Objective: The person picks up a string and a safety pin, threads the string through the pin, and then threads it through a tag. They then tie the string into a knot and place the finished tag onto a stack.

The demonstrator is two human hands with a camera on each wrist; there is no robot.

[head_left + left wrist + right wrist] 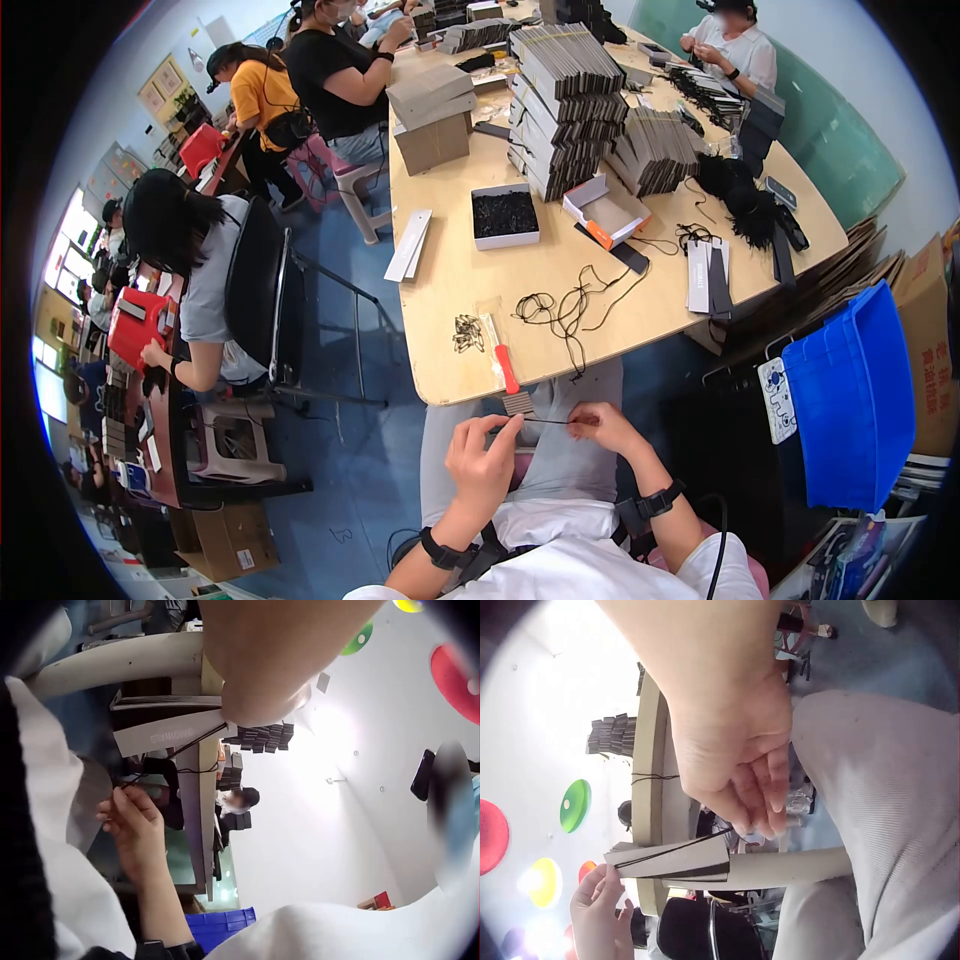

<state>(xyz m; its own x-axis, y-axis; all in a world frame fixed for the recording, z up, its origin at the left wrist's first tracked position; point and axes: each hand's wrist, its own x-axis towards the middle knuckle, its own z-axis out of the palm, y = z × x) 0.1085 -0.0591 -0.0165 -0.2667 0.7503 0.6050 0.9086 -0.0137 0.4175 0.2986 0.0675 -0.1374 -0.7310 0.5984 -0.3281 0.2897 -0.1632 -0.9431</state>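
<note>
In the head view my left hand [484,462] is over my lap, just off the table's near edge. It pinches the end of a small stack of white and black card tags [679,859] and a thin black cord [676,846]. Printed lettering shows on a tag face in the left wrist view. My right hand [606,428] pinches the cord's other end between thumb and fingers. The cord runs nearly straight between the hands, across the tags. A red-handled tool [506,370] lies at the table edge beyond, beside a pile of small dark loops [468,334].
Loose black cords [565,310] spread across the table [450,300]. Behind them are a white box of black pieces [505,214], an open orange-and-white box [608,212] and tall tag stacks [565,110]. A blue bin [850,400] stands at the right. Other people sit around.
</note>
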